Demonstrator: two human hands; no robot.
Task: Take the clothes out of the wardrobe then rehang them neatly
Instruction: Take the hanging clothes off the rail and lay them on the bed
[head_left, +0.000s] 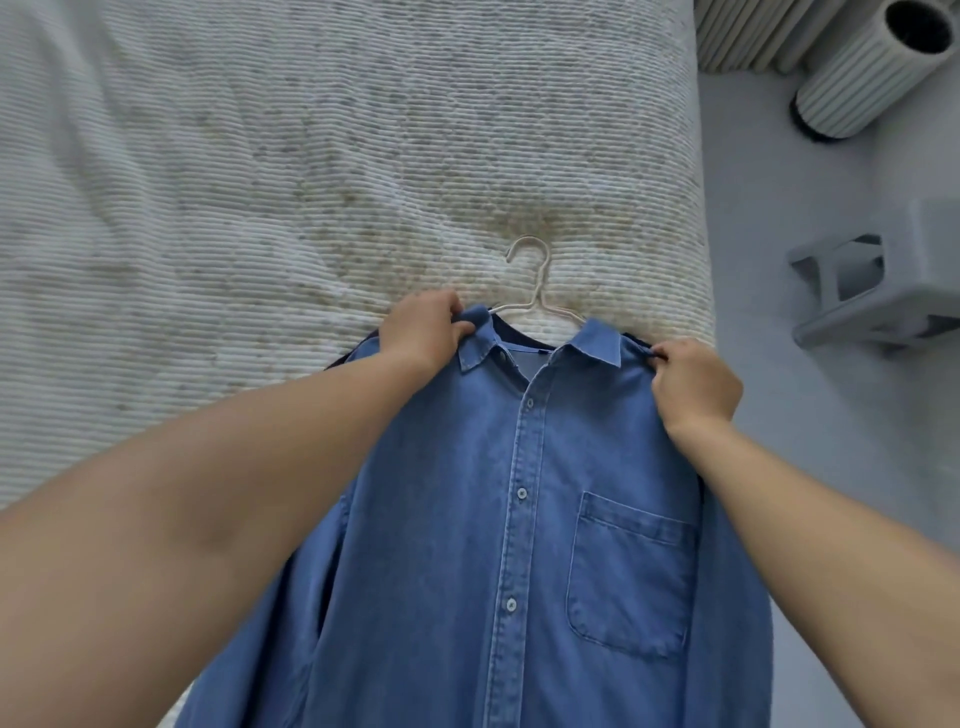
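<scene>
Blue denim shirt (524, 519): buttoned, chest pocket, lying front-up on the white ribbed bed cover (260, 182), on a pale wire hanger (535, 291) whose hook points away from you. Your left hand (423, 332) pinches the shoulder beside the collar; your right hand (693, 382) pinches the other shoulder. Grey stool (883, 280) and ribbed cylinder (872, 73): on the floor, right.

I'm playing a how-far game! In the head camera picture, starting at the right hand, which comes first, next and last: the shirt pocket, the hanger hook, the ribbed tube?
From the right hand:
1. Hanger hook, up and to its left, on the bed.
2. Shirt pocket, below it, on the blue shirt's chest.
3. Ribbed tube, far up in the top right corner, on the floor.
</scene>
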